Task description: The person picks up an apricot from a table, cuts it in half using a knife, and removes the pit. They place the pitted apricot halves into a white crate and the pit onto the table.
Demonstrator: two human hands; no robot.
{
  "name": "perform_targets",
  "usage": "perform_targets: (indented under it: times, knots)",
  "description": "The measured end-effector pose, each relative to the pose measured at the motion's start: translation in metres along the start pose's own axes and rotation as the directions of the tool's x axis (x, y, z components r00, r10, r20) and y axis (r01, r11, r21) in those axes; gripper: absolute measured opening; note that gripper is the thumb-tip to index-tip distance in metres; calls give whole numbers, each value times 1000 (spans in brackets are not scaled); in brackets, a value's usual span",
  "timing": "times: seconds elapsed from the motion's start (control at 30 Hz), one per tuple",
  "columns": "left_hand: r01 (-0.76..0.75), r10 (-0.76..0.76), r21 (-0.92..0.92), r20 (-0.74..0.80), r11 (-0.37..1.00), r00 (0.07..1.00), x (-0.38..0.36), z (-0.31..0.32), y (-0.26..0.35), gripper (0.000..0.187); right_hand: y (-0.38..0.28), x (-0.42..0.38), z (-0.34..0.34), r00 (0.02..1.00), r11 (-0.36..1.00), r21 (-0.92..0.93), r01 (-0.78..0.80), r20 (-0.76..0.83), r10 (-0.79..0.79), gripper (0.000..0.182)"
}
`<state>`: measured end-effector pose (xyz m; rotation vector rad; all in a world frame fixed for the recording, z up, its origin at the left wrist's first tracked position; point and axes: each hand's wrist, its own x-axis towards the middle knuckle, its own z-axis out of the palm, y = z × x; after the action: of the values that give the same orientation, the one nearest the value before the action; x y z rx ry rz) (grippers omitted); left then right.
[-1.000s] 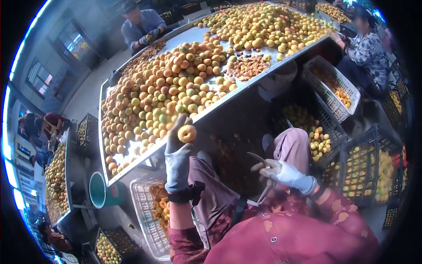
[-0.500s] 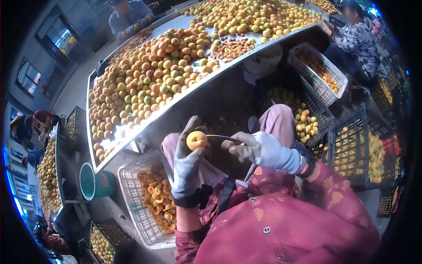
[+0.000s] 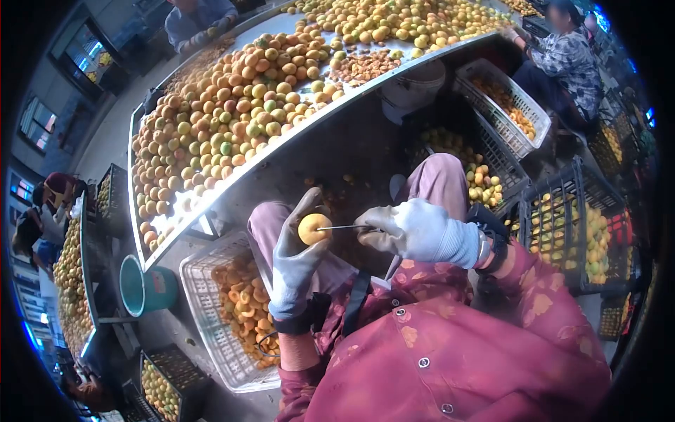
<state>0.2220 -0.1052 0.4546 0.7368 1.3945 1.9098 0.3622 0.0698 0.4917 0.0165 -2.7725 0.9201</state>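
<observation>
Outside the near edge of the tabletop (image 3: 185,205), the left hand (image 3: 290,261) had its fingers clamped round a fruit (image 3: 310,228), apparently to steady it against the knife (image 3: 343,227) in the right hand's (image 3: 415,228) closed fingers. By the near-left corner stood a crate (image 3: 205,313), presumably for easy reach.

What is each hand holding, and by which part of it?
The left hand holds a fruit by its sides; the right hand grips a knife by the end away from the fruit, which is hidden.
</observation>
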Motion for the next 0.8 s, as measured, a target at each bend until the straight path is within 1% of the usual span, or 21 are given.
perform_targets:
  times: [0.07,0.2,0.27,0.3,0.37,0.4,0.47,0.5,0.53,0.57,0.6,0.63,0.67,0.7,0.73,0.77,0.8]
  knots:
    - [-10,10,29,22,1000,1000,-1,-1,-1,61,1,-3,2,999,990,-140,16,-29,-20,27]
    - [39,-38,-31,59,999,998,-2,-2,-7,61,-4,-8,8,1000,988,-152,-27,-8,27,26]
    - [39,-31,-151,59,988,998,-2,-1,-17,67,-6,-10,13,998,989,-130,-66,-9,65,26]
    - [40,-32,-153,59,987,998,-2,2,-20,67,-8,-11,15,998,989,-130,-67,-7,66,26]
    - [75,-54,-368,67,927,996,-4,11,-26,80,-11,-12,20,977,976,58,-211,54,208,27]
    - [77,-57,-368,66,926,996,-5,17,-30,80,-14,-13,23,976,975,60,-213,55,210,27]
    - [147,-150,-606,47,782,988,-7,27,-37,88,-21,-14,28,922,897,215,-387,101,373,28]
    - [201,-179,-614,97,764,979,-7,24,-42,86,-24,-15,29,899,870,226,-438,113,424,30]
    - [203,-182,-613,97,763,979,-7,20,-45,86,-24,-16,31,898,869,228,-440,114,425,30]
    - [198,-172,-459,100,866,980,-6,17,-47,80,-23,-17,33,884,850,243,-467,118,452,31]
    - [186,-162,-290,106,939,981,-6,14,-46,75,-21,-18,36,870,831,257,-493,122,478,33]
    - [96,-94,-63,27,993,995,-6,11,-47,62,-17,-18,36,870,830,260,-493,123,478,33]
    - [97,-96,-62,26,993,995,-7,11,-45,62,-12,-17,34,865,836,225,-501,172,472,34]
    - [98,-99,-30,-20,995,995,-7,16,-35,58,-10,-17,32,855,838,191,-511,218,471,35]
    - [100,-99,0,-71,995,993,-8,19,-30,54,-13,-18,30,853,837,190,-514,219,474,35]
    - [134,-135,-26,-18,991,991,-7,9,-36,54,-20,-18,25,849,840,160,-519,214,484,37]
    - [135,-135,-27,-18,991,991,-8,9,-37,54,-24,-17,22,844,842,131,-524,208,494,38]
